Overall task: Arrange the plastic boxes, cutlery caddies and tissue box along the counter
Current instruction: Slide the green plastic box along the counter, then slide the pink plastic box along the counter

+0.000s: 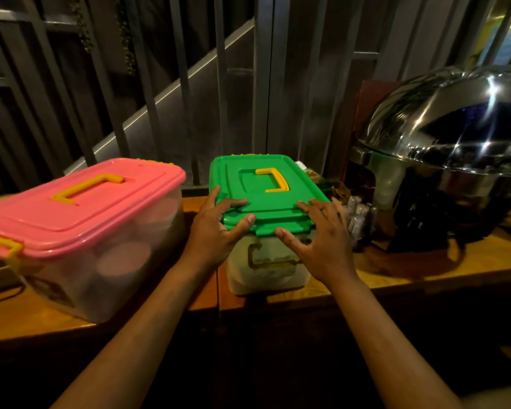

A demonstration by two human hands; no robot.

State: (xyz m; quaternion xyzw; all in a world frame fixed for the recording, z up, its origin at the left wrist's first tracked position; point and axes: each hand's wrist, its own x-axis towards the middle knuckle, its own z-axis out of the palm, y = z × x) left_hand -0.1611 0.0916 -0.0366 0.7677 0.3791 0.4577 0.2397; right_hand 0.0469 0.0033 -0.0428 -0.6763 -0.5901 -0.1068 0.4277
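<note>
Right now both hands grasp the near end of the green-lidded box (pixel 266 219): the left hand (pixel 219 231) wraps its near left corner, thumb on the lid edge and fingers spread on top, while the right hand (pixel 316 240) lies open-fingered over the near right corner, touching the lid but not clenched. Holding both corners likely lets the person steer or square the box instead of lifting it by its yellow handle (pixel 273 180). To the left of the grip, apart from it, the pink-lidded box (pixel 80 228) sits skewed, one corner overhanging the front edge. To the right stands a shiny domed food warmer (pixel 443 160), with blurred small items between. Everything rests on a wooden counter (pixel 410 273) before dark metal railings (pixel 183 84) in dim light.
</note>
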